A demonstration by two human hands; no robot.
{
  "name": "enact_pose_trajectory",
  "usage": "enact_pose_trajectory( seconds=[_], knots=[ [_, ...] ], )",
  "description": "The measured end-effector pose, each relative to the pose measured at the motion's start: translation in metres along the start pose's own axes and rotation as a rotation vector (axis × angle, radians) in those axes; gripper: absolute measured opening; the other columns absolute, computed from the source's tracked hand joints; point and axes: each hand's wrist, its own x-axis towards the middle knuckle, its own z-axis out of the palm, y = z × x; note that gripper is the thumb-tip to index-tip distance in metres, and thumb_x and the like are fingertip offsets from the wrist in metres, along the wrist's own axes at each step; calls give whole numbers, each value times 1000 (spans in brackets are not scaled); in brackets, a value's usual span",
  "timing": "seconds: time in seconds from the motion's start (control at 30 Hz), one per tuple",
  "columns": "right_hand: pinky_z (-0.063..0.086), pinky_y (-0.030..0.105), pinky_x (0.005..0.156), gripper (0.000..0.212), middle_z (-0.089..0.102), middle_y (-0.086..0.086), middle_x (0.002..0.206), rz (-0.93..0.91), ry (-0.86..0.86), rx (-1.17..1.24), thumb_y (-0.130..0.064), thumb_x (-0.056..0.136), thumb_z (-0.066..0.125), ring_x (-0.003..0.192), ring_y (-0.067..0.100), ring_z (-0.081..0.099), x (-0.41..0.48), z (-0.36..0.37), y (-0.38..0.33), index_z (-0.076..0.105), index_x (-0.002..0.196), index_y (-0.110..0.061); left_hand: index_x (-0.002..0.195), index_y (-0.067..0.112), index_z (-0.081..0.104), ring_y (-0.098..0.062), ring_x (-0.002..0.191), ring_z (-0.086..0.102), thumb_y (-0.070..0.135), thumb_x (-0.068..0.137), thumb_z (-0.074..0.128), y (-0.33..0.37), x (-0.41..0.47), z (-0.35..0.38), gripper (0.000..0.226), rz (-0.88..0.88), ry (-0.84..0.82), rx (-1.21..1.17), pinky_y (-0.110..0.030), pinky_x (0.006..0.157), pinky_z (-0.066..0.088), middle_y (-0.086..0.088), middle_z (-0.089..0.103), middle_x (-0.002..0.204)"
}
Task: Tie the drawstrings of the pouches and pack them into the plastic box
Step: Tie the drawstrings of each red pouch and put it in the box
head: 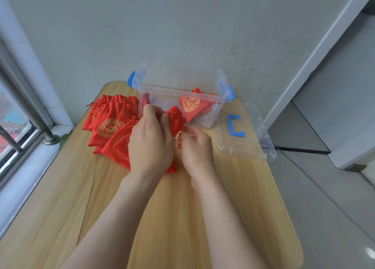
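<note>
Two bare forearms (125, 218) reach in over the near edge of the wooden counter (60, 187). Towards the far left corner lies a pile (109, 124) of red pouches with gold round patterns, flat and overlapping. Just right of the pile, the left hand (150, 140) grips one red pouch (177, 119), thumb and fingers curled round it below its gathered neck, holding it up above the middle of the counter. The right hand (195, 150) sits just beside it, fingers curled in against the pouch's lower right side; whether they pinch a string is too blurred to tell. Behind both hands, at the far edge, stands the clear box (162, 90) with blue latches, open on top. Inside it, towards its right end, a second pouch (190, 106) leans with its neck bunched. At the right edge, next to the box, the clear lid (249, 144) lies flat, its blue handle (233, 126) on top.
</note>
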Motion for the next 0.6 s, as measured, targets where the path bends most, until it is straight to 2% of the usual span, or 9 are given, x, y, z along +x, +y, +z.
enact_pose_trajectory(
  seconds=[0.07, 0.13, 0.2, 0.23, 0.3, 0.37, 0.43, 0.5, 0.6],
  knots=[
    [45, 35, 68, 22, 62, -4, 78, 38, -43, 185, -32, 82, 54, 72, 19, 54, 3, 0, -1, 68, 96, -24, 100, 16, 59, -3, 69, 57, 20, 110, 49, 3, 6, 1, 14, -33, -69, -164, -33, 65, 41, 15, 62, 79],
    [34, 37, 65, 24, 52, 6, 86, 89, -65, 288, -38, 77, 59, 77, 23, 41, 9, -4, -3, 61, 98, -27, 94, 19, 61, 1, 65, 52, 19, 111, 47, 1, 11, 5, 22, -90, -131, -265, -28, 63, 37, 18, 57, 74],
    [33, 42, 71, 31, 53, 7, 90, 112, -49, 359, -43, 69, 63, 81, 24, 42, 14, -12, -6, 62, 97, -29, 90, 19, 61, -1, 63, 49, 18, 111, 46, -1, 12, 10, 26, -158, -184, -312, -30, 63, 38, 16, 56, 72],
    [35, 43, 73, 24, 54, 6, 88, 94, -22, 376, -41, 70, 66, 82, 23, 45, 16, -15, -6, 64, 91, -29, 89, 16, 63, -4, 63, 48, 19, 110, 45, -2, 12, 12, 28, -192, -203, -326, -35, 63, 41, 13, 58, 71],
    [45, 42, 76, 11, 63, 4, 84, 39, 41, 396, -32, 80, 69, 82, 20, 54, 15, -20, -8, 70, 81, -20, 89, 10, 65, -14, 64, 49, 21, 107, 44, -3, 10, 16, 29, -263, -219, -355, -45, 63, 46, -4, 61, 70],
    [52, 37, 80, 10, 74, 0, 86, -9, 117, 385, -23, 88, 70, 82, 14, 63, 14, -25, -8, 77, 89, -16, 84, 8, 62, -18, 65, 47, 18, 102, 42, 1, 9, 17, 29, -343, -224, -403, -47, 60, 45, -13, 58, 69],
    [52, 27, 72, 9, 73, -5, 81, -36, 158, 382, -14, 94, 69, 74, 8, 61, 15, -28, -9, 78, 94, -14, 75, 14, 52, -16, 66, 41, 21, 98, 41, 8, 9, 17, 26, -427, -222, -467, -41, 63, 37, -2, 47, 67],
    [46, 17, 60, 12, 67, -8, 74, -53, 181, 375, -6, 95, 66, 64, 6, 53, 15, -32, -10, 76, 95, -12, 76, 21, 43, -16, 67, 36, 33, 98, 41, 14, 9, 17, 26, -474, -222, -516, -40, 67, 33, 2, 41, 71],
    [42, 13, 53, 16, 65, -9, 69, -71, 184, 381, -1, 95, 63, 58, 5, 50, 16, -35, -11, 76, 100, -10, 72, 22, 37, -14, 62, 34, 44, 108, 42, 17, 6, 20, 43, -456, -156, -481, -36, 61, 30, 9, 39, 66]
  ],
)
